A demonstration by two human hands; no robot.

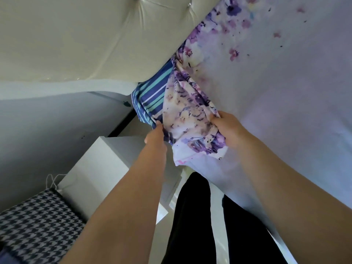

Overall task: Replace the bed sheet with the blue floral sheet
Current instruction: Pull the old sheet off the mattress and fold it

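Both grips are closed on cloth: the left hand (155, 137) pinches one edge of the bunched corner of the purple-and-blue floral cotton sheet (190, 115), and the right hand (226, 128) clutches the other side. Between and just beyond them the corner hangs off the mattress, baring a blue-and-teal striped cover (150, 96) beneath the cream tufted headboard (76, 39). This looks like the fitting step at the head corner; next, I judge, the corner wants pulling over and tucking under. No container shows; a white bedside cabinet (99, 168) stands below the left grip.
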